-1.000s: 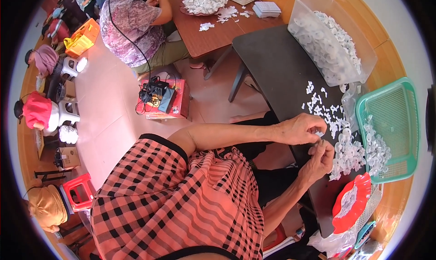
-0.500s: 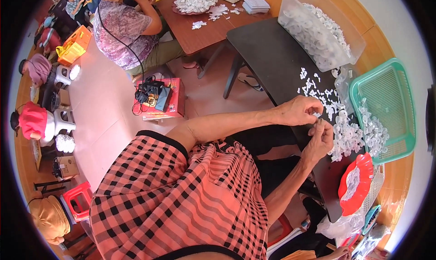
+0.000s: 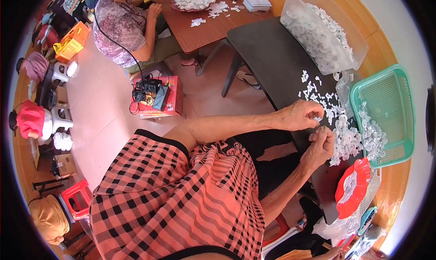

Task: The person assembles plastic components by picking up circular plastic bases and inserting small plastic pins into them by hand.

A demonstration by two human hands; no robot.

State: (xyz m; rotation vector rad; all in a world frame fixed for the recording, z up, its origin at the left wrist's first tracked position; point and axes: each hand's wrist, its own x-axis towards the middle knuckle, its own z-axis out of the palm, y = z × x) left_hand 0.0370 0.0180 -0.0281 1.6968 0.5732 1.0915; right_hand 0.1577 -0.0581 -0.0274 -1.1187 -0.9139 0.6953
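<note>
Your left hand (image 3: 299,115) pinches a tiny white piece (image 3: 316,119) in its fingertips. Your right hand (image 3: 320,144) is curled shut just below it, but you cannot tell what it holds. The pile of white pieces (image 3: 347,139) lies just past both hands on the black table (image 3: 272,64).

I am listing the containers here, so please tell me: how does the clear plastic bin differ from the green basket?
The clear plastic bin has see-through solid walls; the green basket has opaque mesh walls. The bin is nearly full of small white pieces; the basket holds only a few at one end. Both sit beside the dark table.
</note>
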